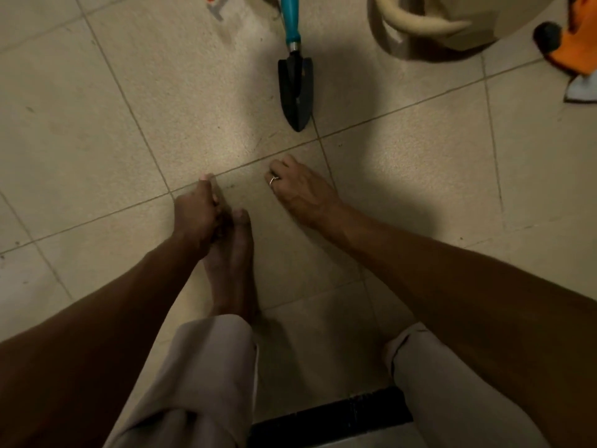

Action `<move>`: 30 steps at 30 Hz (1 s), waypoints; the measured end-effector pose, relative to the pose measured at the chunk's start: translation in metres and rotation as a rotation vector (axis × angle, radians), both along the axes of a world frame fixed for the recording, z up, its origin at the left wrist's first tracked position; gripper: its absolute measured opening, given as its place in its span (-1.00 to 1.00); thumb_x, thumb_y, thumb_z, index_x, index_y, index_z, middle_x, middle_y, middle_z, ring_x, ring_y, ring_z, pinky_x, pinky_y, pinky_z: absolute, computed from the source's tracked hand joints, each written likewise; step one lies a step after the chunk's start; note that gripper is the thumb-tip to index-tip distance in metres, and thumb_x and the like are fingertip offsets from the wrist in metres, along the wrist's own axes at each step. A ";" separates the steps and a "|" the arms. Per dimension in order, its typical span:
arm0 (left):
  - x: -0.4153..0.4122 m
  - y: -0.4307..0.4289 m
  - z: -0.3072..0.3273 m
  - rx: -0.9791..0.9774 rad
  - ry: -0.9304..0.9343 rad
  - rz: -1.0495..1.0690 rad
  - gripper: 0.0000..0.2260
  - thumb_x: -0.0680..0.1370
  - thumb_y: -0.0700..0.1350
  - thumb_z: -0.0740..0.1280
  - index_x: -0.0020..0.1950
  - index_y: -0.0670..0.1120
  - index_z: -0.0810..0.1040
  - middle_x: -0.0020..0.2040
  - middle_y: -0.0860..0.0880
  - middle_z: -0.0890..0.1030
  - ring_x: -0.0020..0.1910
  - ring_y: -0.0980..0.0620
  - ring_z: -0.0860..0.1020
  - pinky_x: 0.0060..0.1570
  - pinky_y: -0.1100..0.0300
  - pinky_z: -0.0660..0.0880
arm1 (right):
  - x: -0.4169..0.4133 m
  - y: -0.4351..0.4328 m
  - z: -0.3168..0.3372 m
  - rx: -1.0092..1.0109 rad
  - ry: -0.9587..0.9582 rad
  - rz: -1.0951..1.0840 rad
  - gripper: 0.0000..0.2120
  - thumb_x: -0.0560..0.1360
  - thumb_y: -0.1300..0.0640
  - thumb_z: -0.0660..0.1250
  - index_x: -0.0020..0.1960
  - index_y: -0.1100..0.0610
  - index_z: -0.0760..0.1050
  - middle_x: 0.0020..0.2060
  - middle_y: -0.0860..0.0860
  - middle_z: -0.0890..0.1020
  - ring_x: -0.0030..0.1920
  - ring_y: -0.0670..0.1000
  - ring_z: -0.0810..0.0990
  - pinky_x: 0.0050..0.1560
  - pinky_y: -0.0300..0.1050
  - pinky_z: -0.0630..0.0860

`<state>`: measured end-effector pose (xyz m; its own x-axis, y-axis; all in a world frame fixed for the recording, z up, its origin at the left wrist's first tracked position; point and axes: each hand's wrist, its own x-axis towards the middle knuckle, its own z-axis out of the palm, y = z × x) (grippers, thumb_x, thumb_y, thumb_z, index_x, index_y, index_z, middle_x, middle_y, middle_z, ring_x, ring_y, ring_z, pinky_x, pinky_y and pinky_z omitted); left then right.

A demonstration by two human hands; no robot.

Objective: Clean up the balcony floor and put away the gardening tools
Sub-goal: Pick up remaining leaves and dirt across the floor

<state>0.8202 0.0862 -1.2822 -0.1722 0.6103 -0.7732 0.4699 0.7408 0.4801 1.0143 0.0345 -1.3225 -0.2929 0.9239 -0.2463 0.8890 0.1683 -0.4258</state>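
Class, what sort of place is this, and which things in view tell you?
Probably a balcony or patio used for gardening: a tiled floor, a teal-handled trowel lying on it, and a large beige container nearby.

I am on what looks like a home balcony: the floor [97,124] is laid in large pale beige tiles with thin grout lines, and my bare foot [232,263] stands on it below loose, light trouser legs [206,367]. A hand trowel [295,88] with a teal handle and black blade lies on the tiles, near a cream tub [452,24] and an orange glove [575,43] with a dark fingertip. A dark grated strip [332,418] crosses the floor behind my foot.
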 end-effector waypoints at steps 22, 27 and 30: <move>0.063 -0.022 0.058 -0.339 -0.114 -0.148 -0.55 0.67 0.27 0.12 -0.26 0.01 0.44 -0.45 0.06 0.43 -0.52 0.09 0.32 -0.43 0.21 0.27 | 0.030 -0.050 0.085 -0.762 1.032 -1.430 -0.81 0.49 0.46 0.38 -0.17 0.20 0.59 -0.28 0.09 0.64 -0.36 -0.04 0.62 -0.29 -0.22 0.59; 0.133 -0.028 0.097 -0.397 -0.217 -0.244 -0.45 0.69 0.29 0.04 -0.29 -0.05 0.47 -0.48 0.01 0.43 -0.55 0.10 0.30 -0.48 0.26 0.24 | 0.037 -0.044 0.150 -0.547 1.030 -1.364 -0.86 0.50 0.31 0.45 -0.08 0.09 0.58 -0.21 0.04 0.69 -0.25 -0.08 0.70 -0.17 -0.19 0.66; 0.162 -0.029 0.126 -0.446 -0.275 -0.227 -0.30 0.67 0.33 -0.12 -0.38 -0.03 0.52 -0.53 0.02 0.36 -0.57 0.11 0.25 -0.48 0.27 0.19 | 0.051 -0.043 0.180 -0.404 0.853 -1.358 -0.85 0.47 0.20 0.49 -0.15 0.00 0.56 -0.26 -0.05 0.68 -0.28 -0.11 0.68 -0.24 -0.19 0.63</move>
